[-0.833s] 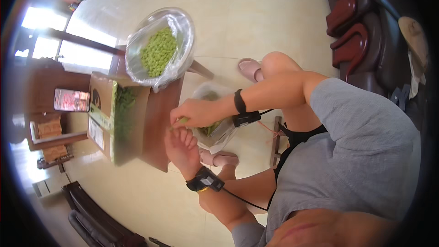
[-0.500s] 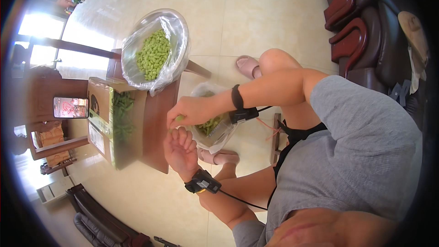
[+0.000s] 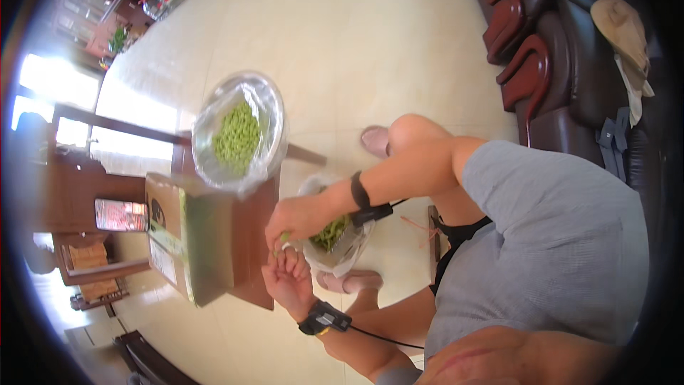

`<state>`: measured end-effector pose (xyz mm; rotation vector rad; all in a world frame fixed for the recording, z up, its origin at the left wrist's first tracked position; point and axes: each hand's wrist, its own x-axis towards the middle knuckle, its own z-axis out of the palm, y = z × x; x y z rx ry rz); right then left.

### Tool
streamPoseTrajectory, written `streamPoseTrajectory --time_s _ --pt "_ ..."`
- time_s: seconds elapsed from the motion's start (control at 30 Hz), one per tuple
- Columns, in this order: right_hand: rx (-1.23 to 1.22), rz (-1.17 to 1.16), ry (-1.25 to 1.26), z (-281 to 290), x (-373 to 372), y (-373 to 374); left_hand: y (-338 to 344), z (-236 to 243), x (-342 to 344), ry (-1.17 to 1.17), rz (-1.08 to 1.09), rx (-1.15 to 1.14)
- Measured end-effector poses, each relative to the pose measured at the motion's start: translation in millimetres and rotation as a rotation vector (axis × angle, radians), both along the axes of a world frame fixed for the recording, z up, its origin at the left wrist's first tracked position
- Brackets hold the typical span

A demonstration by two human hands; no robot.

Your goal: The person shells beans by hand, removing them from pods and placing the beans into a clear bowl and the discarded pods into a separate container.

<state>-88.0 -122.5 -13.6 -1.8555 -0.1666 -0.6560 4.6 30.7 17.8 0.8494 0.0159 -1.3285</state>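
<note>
Floor: pale, glossy tiles spread under everything, bright window glare at the far left.
Sofa: dark leather with 2 curled red-brown wooden arms in view; a tan hat rests on it.
Bench: low and brown, before the person's knees, bearing a box and a bowl.
Cardboard box: brown, with its open side toward the person; green shows inside, too blurred to make out.
Metal bowl: round and silver, lined with clear plastic, a heap of shelled green beans in its middle.
Lower container: lined in pale plastic, between the feet, holding green pods.
Right hand: fingers closed in a pinch on 1 small green piece.
Left hand: palm up, fingers half curled just below; whether it grips anything, I cannot tell.
Phone: upright beside the box, screen lit.
Green piece: at the right fingertips, near the left fingers.
</note>
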Motion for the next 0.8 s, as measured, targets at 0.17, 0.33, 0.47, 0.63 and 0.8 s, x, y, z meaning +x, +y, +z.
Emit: streamPoseTrajectory --time_s 0.17,0.33,0.47,0.63,0.8 --pt "-0.001 -0.102 0.074 -6.9 0.9 8.1 -3.1 -10.6 1.7 -0.178 -0.025 0.035" --pt "0.021 -0.145 0.060 -8.6 -2.3 6.5 -1.3 -29.9 12.1 -0.213 -0.076 -0.101" --pt "0.056 -0.062 0.050 -5.5 6.2 15.0 5.3 -25.6 16.1 -0.044 -0.123 -0.282" --pt "0.037 -0.072 0.087 -10.5 1.7 10.8 -5.4 -22.9 2.0 -0.640 -0.064 0.141" --pt "0.040 -0.075 0.116 -8.3 -2.8 9.2 -9.8 -38.4 11.4 -0.048 -0.106 -0.051"
